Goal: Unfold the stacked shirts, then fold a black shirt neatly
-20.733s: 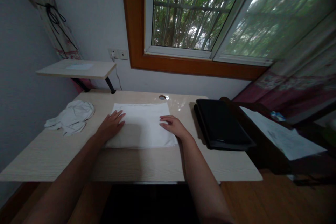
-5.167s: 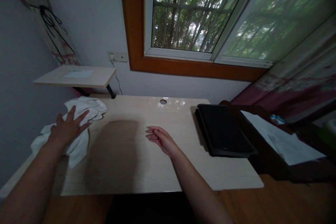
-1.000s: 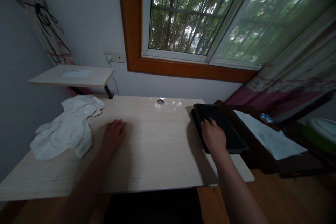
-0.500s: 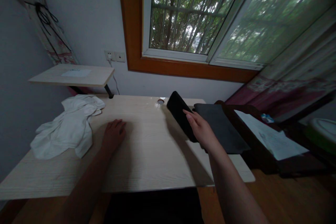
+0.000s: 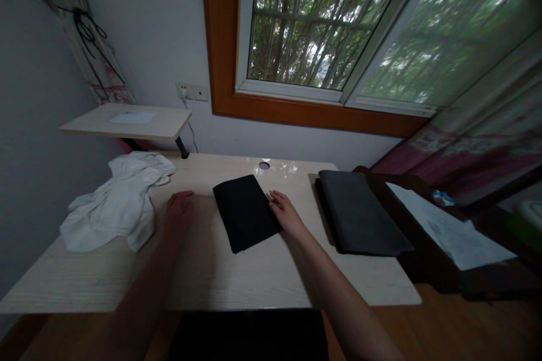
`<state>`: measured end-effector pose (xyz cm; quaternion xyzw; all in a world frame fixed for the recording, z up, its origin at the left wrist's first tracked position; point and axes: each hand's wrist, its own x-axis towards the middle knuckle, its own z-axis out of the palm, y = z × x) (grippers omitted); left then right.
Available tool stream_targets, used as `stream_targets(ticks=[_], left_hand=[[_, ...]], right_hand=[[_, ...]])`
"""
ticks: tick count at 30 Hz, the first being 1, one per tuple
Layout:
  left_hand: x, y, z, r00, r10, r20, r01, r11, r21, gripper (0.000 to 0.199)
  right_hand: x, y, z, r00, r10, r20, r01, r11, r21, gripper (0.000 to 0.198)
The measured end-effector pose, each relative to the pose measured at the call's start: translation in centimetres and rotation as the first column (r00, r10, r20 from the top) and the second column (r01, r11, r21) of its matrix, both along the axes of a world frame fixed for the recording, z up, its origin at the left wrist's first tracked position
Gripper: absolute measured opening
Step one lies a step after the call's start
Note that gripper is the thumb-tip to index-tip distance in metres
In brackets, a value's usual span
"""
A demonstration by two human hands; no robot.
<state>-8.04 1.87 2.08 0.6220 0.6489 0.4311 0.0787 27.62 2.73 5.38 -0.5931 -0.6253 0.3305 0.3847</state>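
Observation:
A flat, matt black rectangle that looks like a folded cloth [image 5: 246, 214] is over the middle of the pale wooden desk [image 5: 237, 287]. My right hand [image 5: 285, 211] grips its right edge, fingers at the rim. Left of it, my left hand [image 5: 179, 211] rests on the desk with nothing in it, its fingers loosely bent and slightly apart. A crumpled white cloth [image 5: 121, 203] lies just left of that hand, not touching it. To the right lies a stack of dark grey, folder-like flat pieces [image 5: 362, 211].
A small raised shelf [image 5: 165, 127] with a paper label stands at the back left. The desk has a round cable hole [image 5: 264, 165] near the wall. Right of the desk, a white sheet [image 5: 449, 225] lies on dark furniture. A window is behind.
My right hand has brought the black cloth from beside the grey stack leftward to the desk's middle, turning it from tilted to flat. My left hand has barely moved. The view shifted slightly.

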Motion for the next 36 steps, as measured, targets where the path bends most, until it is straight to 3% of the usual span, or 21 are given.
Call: stream_targets(ticks=[3,7,10,14,18,23,27,32,36], left_hand=[[0.1,0.1,-0.1,0.999,-0.032,-0.018,0.031,0.999,-0.031,0.031],[0.4,0.4,-0.8,0.981,-0.136,-0.138,0.128,0.990,-0.066,0.032],[0.7,0.6,-1.6,0.952,-0.200,-0.232,0.183,0.979,-0.094,0.036],[0.9,0.8,-2.1,0.927,-0.238,-0.290,0.212,0.970,-0.117,0.041],[1.0,0.7,-2.0,0.936,-0.234,-0.264,0.208,0.970,-0.123,0.043],[0.8,0.8,-1.9,0.968,-0.125,-0.217,0.103,0.989,-0.110,0.045],[0.8,0.8,-1.9,0.979,-0.067,-0.193,0.046,0.993,-0.111,0.044],[0.8,0.7,-1.7,0.997,-0.059,-0.048,0.055,0.995,-0.083,0.046],[0.7,0.5,-1.4,0.997,-0.059,0.043,0.059,0.998,-0.012,0.046]], right_hand=[[1.2,-0.9,-1.5,0.987,0.070,0.141,-0.093,0.983,0.157,0.047],[2.0,-2.9,-1.9,0.915,0.182,0.359,-0.271,0.938,0.215,0.040],[1.5,-4.1,-2.2,0.840,0.164,0.517,-0.322,0.918,0.231,0.040],[-0.7,-5.1,-2.7,0.763,0.094,0.640,-0.290,0.934,0.209,0.049],[-3.8,-5.1,-3.0,0.738,0.094,0.668,-0.266,0.951,0.160,0.054],[-7.3,-4.5,-2.4,0.731,0.134,0.669,-0.305,0.941,0.145,0.058],[-9.2,-5.0,-1.5,0.707,0.175,0.685,-0.428,0.877,0.217,0.065],[-11.7,-6.2,-0.9,0.676,0.278,0.682,-0.582,0.770,0.262,0.081],[-13.6,-6.3,-1.2,0.635,0.304,0.710,-0.616,0.754,0.228,0.077]])
